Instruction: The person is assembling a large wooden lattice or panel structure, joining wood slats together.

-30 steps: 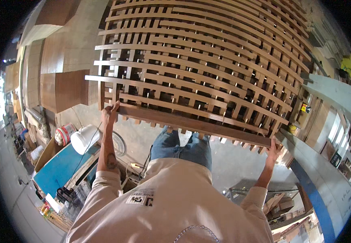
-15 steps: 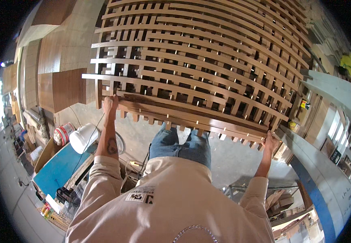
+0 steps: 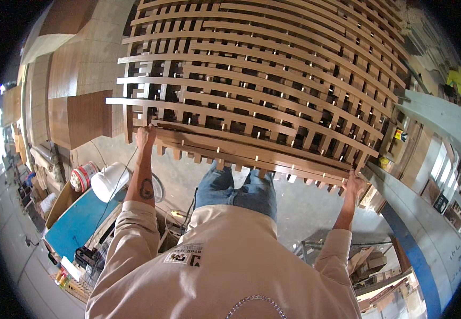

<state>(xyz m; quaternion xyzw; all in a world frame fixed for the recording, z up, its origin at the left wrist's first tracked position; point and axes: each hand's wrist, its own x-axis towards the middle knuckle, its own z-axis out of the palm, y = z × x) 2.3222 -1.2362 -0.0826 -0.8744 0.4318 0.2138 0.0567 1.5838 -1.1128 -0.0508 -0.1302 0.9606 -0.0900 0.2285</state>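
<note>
A long brown wooden slat [image 3: 241,154] with several small pale pegs along it lies at the near edge of a big stack of crossed wooden slats [image 3: 273,93]. My left hand [image 3: 145,137] is closed round the left end of the near slat. At the far right end, my right hand [image 3: 354,182] grips the same piece, its thumb on top. Fingers under the wood are partly hidden. Short block ends of the cross slats stick out below the near edge.
Wooden cabinets or boxes [image 3: 84,114] stand at the left. Nearer are a white bucket [image 3: 111,181], a red-and-white tub [image 3: 81,178] and a blue board [image 3: 81,228]. Large pale panels [image 3: 432,223] lean at the right. A thin cable hangs near my left arm.
Almost nothing differs. Both hands keep their grip on the slat, and the view has shifted very slightly.
</note>
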